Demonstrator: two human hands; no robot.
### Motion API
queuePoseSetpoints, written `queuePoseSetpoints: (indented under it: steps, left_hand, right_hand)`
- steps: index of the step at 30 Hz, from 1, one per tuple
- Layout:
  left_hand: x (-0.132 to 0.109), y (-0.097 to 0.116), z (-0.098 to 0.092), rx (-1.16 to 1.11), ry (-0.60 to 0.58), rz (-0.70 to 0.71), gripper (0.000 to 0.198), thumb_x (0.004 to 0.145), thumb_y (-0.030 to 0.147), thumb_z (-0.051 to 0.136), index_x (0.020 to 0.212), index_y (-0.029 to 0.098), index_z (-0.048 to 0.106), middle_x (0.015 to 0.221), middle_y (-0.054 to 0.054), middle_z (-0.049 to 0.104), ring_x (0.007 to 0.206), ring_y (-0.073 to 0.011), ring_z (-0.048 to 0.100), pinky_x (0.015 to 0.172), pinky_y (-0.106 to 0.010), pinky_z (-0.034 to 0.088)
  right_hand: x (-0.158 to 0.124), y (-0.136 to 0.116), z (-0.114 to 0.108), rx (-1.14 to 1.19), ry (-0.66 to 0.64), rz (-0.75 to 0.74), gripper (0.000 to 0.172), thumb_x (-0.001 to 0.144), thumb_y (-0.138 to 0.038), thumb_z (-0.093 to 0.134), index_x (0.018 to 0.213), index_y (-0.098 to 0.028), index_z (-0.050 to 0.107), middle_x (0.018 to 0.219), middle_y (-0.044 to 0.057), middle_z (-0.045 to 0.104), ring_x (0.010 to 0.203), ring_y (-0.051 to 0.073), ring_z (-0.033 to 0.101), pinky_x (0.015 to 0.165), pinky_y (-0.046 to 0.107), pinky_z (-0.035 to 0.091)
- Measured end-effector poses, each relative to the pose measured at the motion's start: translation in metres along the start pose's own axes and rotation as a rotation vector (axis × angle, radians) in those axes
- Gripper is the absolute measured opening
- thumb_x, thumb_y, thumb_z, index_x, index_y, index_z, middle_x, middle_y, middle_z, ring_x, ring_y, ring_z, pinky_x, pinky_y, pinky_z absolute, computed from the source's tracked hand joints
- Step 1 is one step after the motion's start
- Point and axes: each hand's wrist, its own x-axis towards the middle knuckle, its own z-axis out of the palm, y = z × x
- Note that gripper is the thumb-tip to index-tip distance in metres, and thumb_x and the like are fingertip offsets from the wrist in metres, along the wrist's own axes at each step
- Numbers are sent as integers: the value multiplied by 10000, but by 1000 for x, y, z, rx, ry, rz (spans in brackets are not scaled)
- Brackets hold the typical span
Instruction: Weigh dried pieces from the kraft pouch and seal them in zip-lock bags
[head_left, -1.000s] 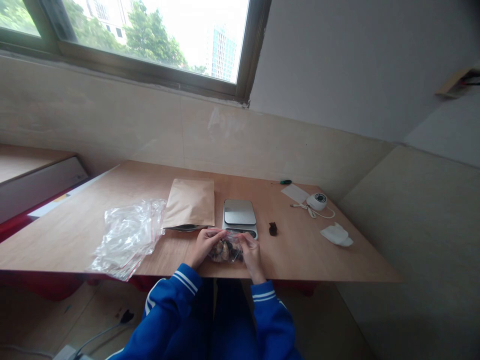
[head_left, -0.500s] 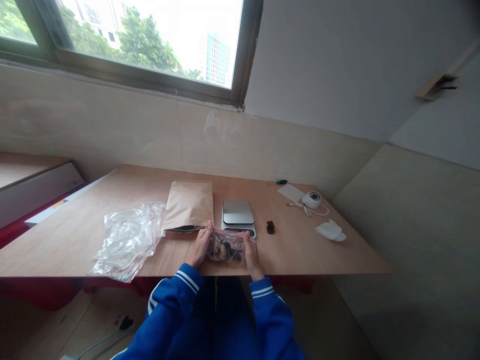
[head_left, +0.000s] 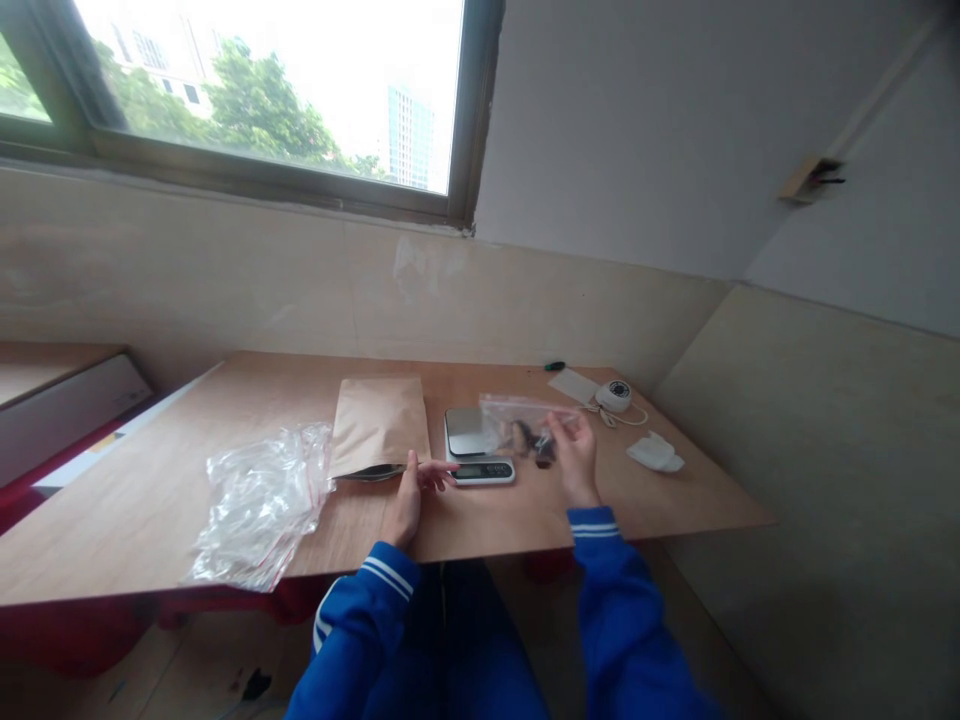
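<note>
My right hand (head_left: 574, 450) grips a clear zip bag (head_left: 517, 415) by its right end, with several dark and brown pieces inside. The bag hangs over the right part of a kitchen scale (head_left: 484, 472), hiding some of its metal plate. My left hand (head_left: 420, 490) holds nothing; its fingers are apart, at the scale's front left corner. Whether a fingertip touches the scale I cannot tell. Left of the scale lies a brown paper pouch (head_left: 381, 425), its mouth partly open toward me.
Several empty clear zip bags (head_left: 259, 500) lie in a pile at the left. To the right are a white camera (head_left: 615, 396) with its cable, a crumpled white wrapper (head_left: 655, 452) and a white card (head_left: 574, 385). A green-handled tool (head_left: 554, 366) lies near the wall.
My left hand has let go of the zip bag and opened. My right hand has carried the bag up and to the right, uncovering the scale's front panel.
</note>
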Motion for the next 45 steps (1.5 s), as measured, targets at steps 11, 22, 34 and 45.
queuePoseSetpoints:
  steps: [11,22,34,45]
  left_hand:
    - [4,-13,-2,-72,19,15,750,864,650,176,748,129,703,610,-71,626,594,-162,516,621,-293,389]
    - [2,-11,1,-44,38,6,762,868,656,153,707,139,689,610,-67,615,592,-158,528,608,-286,391]
    - [2,-10,-3,-48,164,58,695,876,628,215,676,143,670,591,-60,600,572,-152,515,598,-278,386]
    - [1,-9,-3,39,190,118,566,877,561,329,656,153,654,619,-49,603,588,-147,518,602,-278,400]
  right_hand:
    - [88,60,-38,-606,138,-75,491,717,-533,610,973,-116,558,1033,225,606,1060,355,528,880,502,407]
    - [7,92,-34,-977,-419,-328,188,743,-185,501,888,-195,620,924,84,619,914,258,552,845,407,418]
    - [23,75,61,-683,-495,-405,494,810,-370,541,1273,-218,460,1208,104,581,1121,250,527,970,451,385]
    - [30,124,-27,-1127,-113,-268,424,853,-346,429,1244,-219,531,1287,176,496,1182,352,446,935,546,351]
